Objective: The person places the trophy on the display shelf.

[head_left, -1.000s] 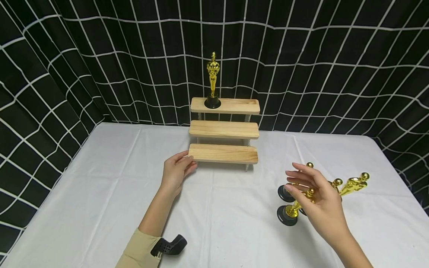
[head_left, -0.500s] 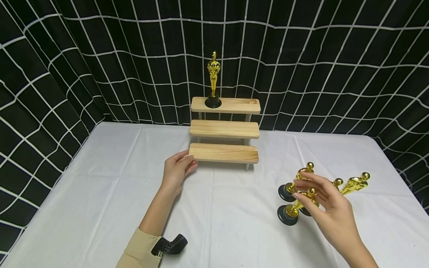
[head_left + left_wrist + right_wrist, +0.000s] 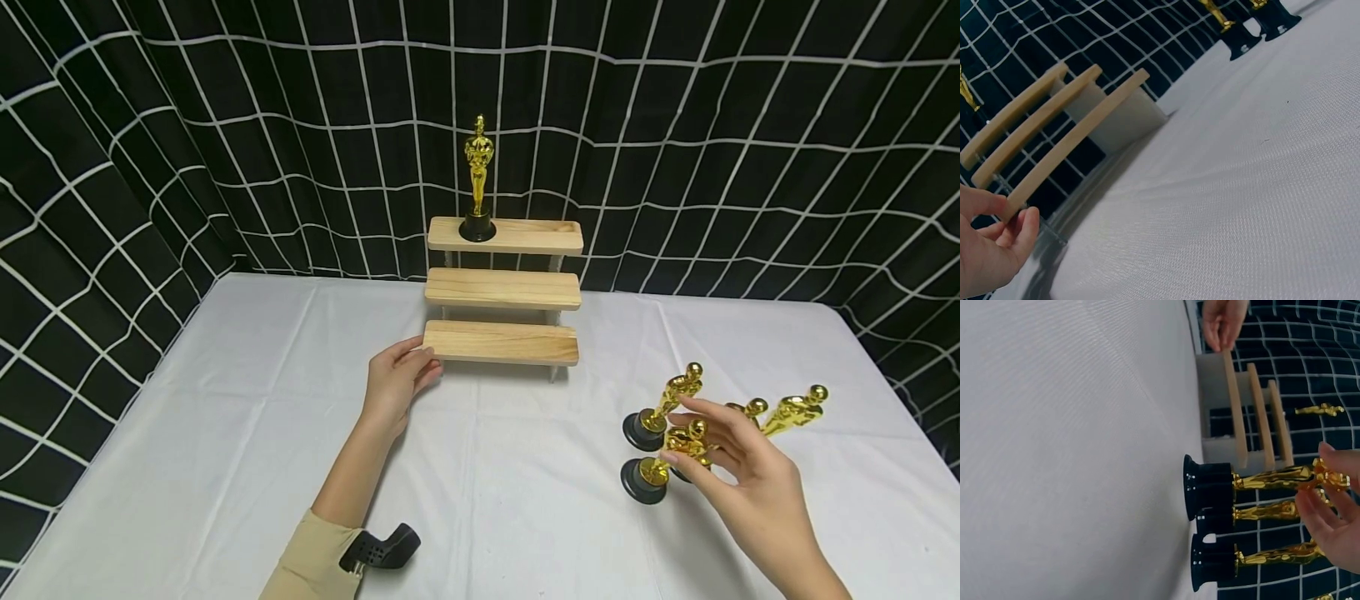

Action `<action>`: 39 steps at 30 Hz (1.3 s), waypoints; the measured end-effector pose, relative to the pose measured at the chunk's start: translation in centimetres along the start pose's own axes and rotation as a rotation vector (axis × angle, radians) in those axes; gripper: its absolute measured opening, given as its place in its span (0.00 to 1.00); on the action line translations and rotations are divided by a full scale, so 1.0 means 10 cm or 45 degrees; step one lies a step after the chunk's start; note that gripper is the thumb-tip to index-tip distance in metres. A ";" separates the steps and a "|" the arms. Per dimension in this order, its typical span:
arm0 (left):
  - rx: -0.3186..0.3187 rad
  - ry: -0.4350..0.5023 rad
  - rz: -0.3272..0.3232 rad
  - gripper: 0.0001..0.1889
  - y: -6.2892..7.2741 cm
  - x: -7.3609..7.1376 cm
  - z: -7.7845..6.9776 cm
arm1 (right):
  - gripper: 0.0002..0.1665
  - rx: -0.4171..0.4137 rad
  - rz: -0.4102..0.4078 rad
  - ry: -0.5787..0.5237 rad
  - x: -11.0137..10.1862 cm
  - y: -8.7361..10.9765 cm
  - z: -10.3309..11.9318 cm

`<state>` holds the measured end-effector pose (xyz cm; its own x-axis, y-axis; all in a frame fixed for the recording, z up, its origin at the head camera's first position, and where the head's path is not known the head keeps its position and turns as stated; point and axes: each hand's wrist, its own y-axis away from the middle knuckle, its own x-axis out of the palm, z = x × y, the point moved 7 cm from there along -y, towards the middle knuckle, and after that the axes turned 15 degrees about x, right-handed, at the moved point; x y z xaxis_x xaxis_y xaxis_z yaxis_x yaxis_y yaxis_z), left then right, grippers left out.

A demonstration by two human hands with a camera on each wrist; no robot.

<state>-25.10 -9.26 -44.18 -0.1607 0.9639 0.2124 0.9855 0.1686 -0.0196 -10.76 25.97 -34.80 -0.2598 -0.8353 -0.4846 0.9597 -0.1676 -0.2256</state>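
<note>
At the centre, a three-tier wooden display stand (image 3: 501, 342) rises in steps. My left hand (image 3: 393, 383) pinches the left end of its lowest shelf, thumb above and fingers beneath in the left wrist view. One gold trophy statuette (image 3: 478, 171) with a black base stands on the top shelf, left of its middle. My right hand (image 3: 750, 483) is at the front trophy (image 3: 1272, 479) of a group at the right. Its thumb and curved fingers lie around that trophy's upper body, with a gap visible in the head view; firm contact is unclear.
Behind the front trophy stand several others, among them a rear-left trophy (image 3: 663, 404) and a far-right trophy (image 3: 798, 408). White cloth (image 3: 517, 492) covers the table. A black curtain with white grid lines (image 3: 337, 150) hangs behind and at the sides.
My right hand has moved a little right and down, bringing its fingers from above the trophies to around the front one. My left hand and the stand stay put.
</note>
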 end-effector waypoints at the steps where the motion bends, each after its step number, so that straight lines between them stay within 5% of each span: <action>1: 0.000 0.001 0.001 0.22 0.00 0.00 0.00 | 0.41 0.006 -0.006 0.006 0.00 0.00 -0.01; 39: 0.010 -0.016 -0.006 0.22 0.01 0.01 -0.02 | 0.37 -0.062 -0.050 0.043 -0.07 -0.11 0.15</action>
<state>-25.05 -9.21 -43.97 -0.1664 0.9655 0.2004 0.9842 0.1750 -0.0262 -11.45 25.96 -32.91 -0.3013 -0.8102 -0.5028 0.9426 -0.1733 -0.2855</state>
